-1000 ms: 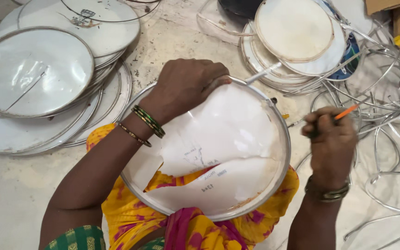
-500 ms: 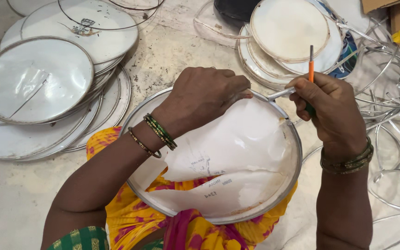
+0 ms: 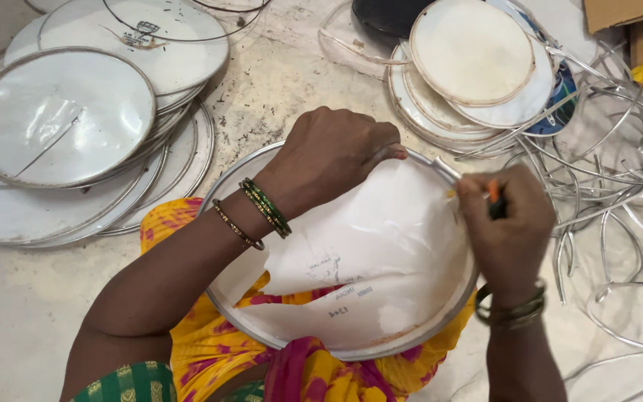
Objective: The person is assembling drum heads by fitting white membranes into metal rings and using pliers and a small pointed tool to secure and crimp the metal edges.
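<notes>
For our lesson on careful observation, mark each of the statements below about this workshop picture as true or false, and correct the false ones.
1. The left hand presses on the far rim of the round metal-hooped drumhead on the person's lap. True.
2. The right hand is empty. False: it grips a thin orange-tipped tool at the hoop's edge.
3. A stack of round drumheads lies on the floor at the left. True.
4. The loose metal hoops lie at the left of the picture. False: they are tangled at the right.
5. The left wrist is bare. False: it wears green and gold bangles.
</notes>
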